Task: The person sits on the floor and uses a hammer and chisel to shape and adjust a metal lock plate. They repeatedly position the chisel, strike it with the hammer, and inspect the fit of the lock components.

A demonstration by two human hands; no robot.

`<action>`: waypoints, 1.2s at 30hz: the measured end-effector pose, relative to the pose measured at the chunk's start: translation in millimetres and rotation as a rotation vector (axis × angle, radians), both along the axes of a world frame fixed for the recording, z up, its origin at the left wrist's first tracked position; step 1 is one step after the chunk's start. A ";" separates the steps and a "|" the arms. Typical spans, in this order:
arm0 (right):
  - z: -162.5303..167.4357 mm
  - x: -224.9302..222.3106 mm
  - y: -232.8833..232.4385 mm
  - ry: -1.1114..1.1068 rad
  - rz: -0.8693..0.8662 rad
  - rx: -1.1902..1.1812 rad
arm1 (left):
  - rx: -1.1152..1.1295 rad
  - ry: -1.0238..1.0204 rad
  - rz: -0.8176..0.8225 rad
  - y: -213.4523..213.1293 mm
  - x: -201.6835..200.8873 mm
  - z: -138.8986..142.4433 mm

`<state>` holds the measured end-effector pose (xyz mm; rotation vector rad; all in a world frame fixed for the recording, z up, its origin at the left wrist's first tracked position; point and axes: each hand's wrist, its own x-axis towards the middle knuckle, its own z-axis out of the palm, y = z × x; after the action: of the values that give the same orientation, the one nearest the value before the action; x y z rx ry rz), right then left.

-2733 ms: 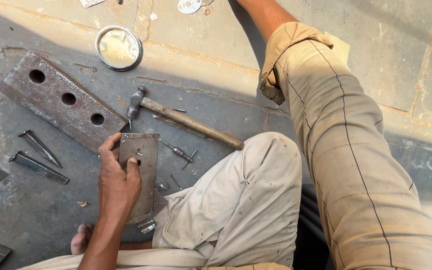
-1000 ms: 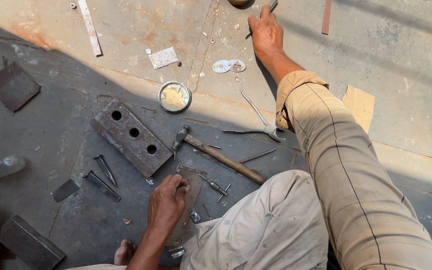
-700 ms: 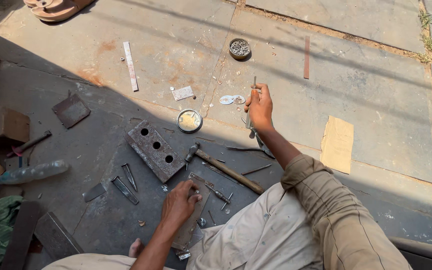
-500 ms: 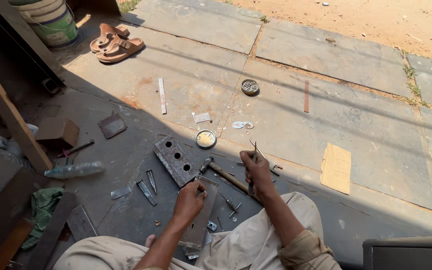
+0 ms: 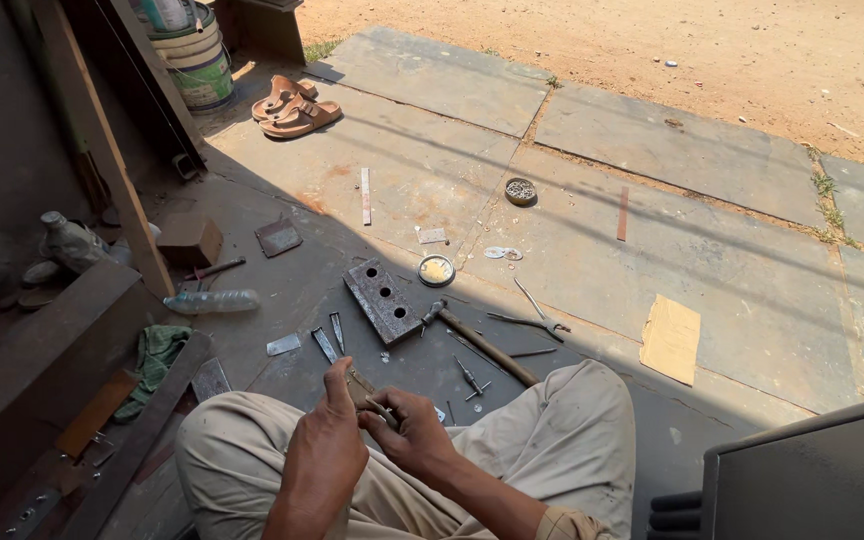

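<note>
Left hand point(image 5: 324, 450) grips the plate point(image 5: 360, 385); right hand point(image 5: 414, 432) pinches a pin point(image 5: 380, 407). Plate: likely rigid, heavy; hold by edges.

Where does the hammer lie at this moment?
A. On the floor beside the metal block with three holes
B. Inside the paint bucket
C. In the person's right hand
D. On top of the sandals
A: the hammer lies on the floor, its head next to the three-holed metal block, clear of both hands.

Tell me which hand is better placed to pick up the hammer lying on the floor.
Probably the right hand: the hammer lies ahead on its side, handle angled toward the right knee. The left hand sits farther away, gripping a small metal piece.
</note>
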<state>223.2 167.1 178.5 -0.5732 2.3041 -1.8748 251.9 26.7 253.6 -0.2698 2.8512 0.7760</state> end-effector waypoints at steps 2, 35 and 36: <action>-5.7 9.8 -5.8 0.049 0.040 0.012 | -0.030 0.023 0.063 -0.4 18.5 -12.2; -81.1 -5.9 28.2 -0.773 0.065 -0.214 | 0.693 -0.087 0.171 12.7 11.4 -103.4; -81.1 -5.5 28.0 -0.663 0.053 -0.242 | 0.711 -0.083 0.179 12.8 12.1 -103.6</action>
<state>217.7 195.1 97.5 -0.0080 1.6393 -1.9436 264.0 39.5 150.0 -0.4317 2.2991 1.6856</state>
